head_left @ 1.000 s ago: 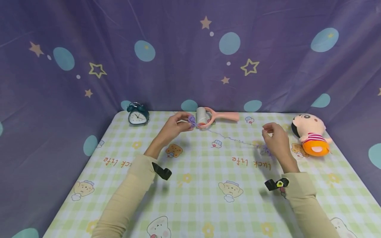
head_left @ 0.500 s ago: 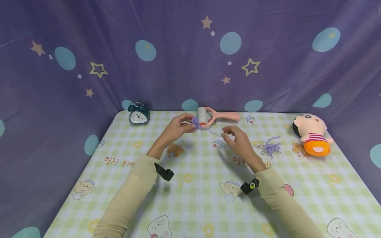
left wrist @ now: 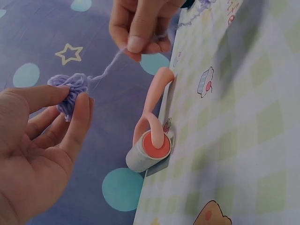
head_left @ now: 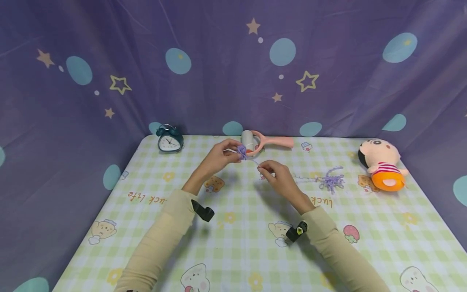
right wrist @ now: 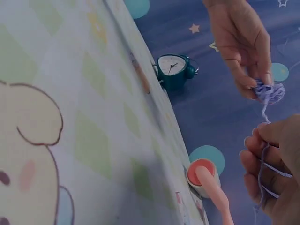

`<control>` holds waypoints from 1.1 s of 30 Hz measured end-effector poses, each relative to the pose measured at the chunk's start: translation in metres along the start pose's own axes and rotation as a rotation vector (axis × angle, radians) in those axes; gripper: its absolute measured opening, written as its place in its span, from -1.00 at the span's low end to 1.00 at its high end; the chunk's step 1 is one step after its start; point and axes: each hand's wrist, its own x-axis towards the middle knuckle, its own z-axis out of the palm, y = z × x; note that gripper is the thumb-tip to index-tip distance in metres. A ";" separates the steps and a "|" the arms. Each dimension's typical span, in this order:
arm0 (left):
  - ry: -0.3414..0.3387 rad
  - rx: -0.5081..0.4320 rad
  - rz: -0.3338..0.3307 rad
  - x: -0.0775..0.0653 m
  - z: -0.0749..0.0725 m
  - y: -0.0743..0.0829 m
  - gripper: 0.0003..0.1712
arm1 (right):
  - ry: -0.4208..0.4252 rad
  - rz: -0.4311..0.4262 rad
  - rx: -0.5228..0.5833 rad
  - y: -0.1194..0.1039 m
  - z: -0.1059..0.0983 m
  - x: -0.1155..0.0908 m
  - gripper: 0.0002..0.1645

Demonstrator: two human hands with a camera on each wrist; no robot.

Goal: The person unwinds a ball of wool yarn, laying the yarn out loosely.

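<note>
A small wound bundle of purple yarn [left wrist: 70, 89] is pinched between the thumb and fingers of my left hand [head_left: 217, 157], held above the table. From it a short strand [left wrist: 110, 65] runs to my right hand [head_left: 279, 177], whose thumb and forefinger pinch it close by. In the right wrist view the yarn trails on across the right palm. Further along, the strand reaches a loose tangled pile of purple yarn [head_left: 333, 181] lying on the table to the right.
Behind the hands lies a pink-handled lint roller [head_left: 277, 142] with a grey-white roll. A dark green alarm clock [head_left: 170, 140] stands at the back left. At the right sits a plush doll [head_left: 384, 164] with orange shorts. A checked cloth [head_left: 233, 251] covers the table.
My right hand has moved left from beside the loose yarn pile to near the bundle and now pinches the strand. The left hand has shifted slightly right, still holding the bundle.
</note>
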 end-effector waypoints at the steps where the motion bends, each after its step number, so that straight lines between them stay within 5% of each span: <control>1: 0.005 0.018 -0.001 0.000 0.000 0.000 -0.65 | 0.009 0.000 0.001 0.000 -0.001 0.000 -0.83; 11: 0.032 0.177 -0.029 -0.003 -0.003 -0.003 -0.68 | 0.260 -0.010 0.056 -0.004 -0.032 0.001 -0.84; 19: 0.003 0.201 -0.028 -0.005 -0.005 -0.004 -0.69 | 0.385 0.060 0.057 -0.033 -0.061 -0.003 -0.84; 24: 0.013 0.180 -0.020 -0.005 -0.007 -0.006 -0.70 | 0.482 0.038 0.068 -0.027 -0.072 -0.005 -0.84; 33: 0.028 0.177 -0.034 -0.005 -0.010 -0.008 -0.68 | 0.587 0.125 0.097 -0.016 -0.093 -0.008 -0.78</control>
